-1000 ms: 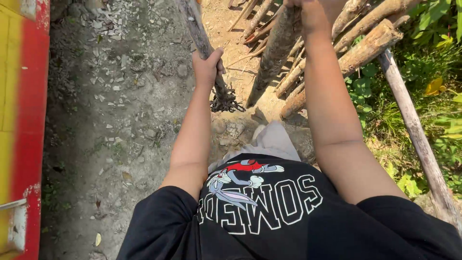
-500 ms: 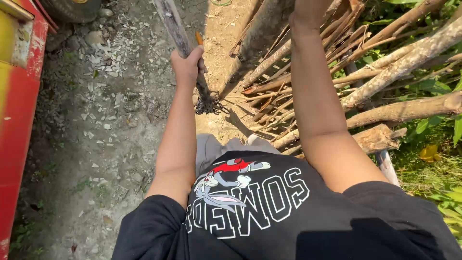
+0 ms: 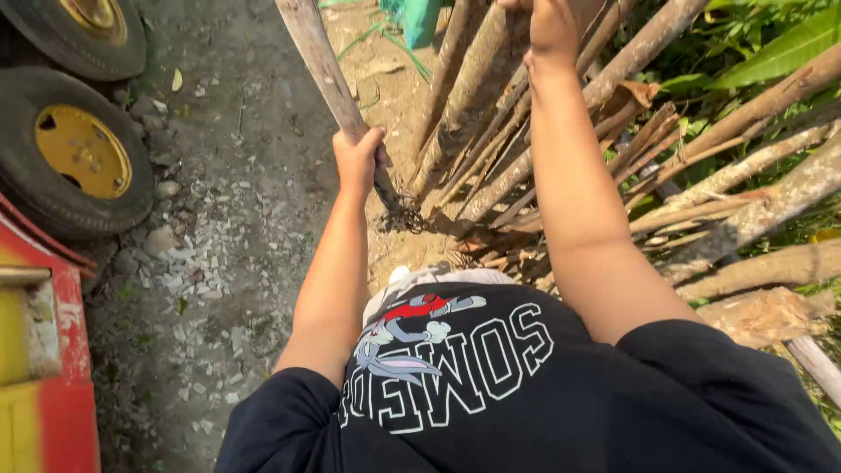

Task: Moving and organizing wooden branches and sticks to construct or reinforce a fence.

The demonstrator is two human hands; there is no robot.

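The pole, rooty end down near the feet, stays clenched in the left hand while the right hand grips a log in the leaning stack, and truck wheels have come into view, suggesting a step forward.

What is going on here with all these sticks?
A person in a black printed shirt stands on bare dirt, seen from above. Their left hand is closed around a slender wooden pole with a tuft of roots at its lower end. Their right hand reaches up onto a thicker log in a leaning pile of rough branches. Two truck tyres with yellow hubs and a red and yellow vehicle body sit to the left.
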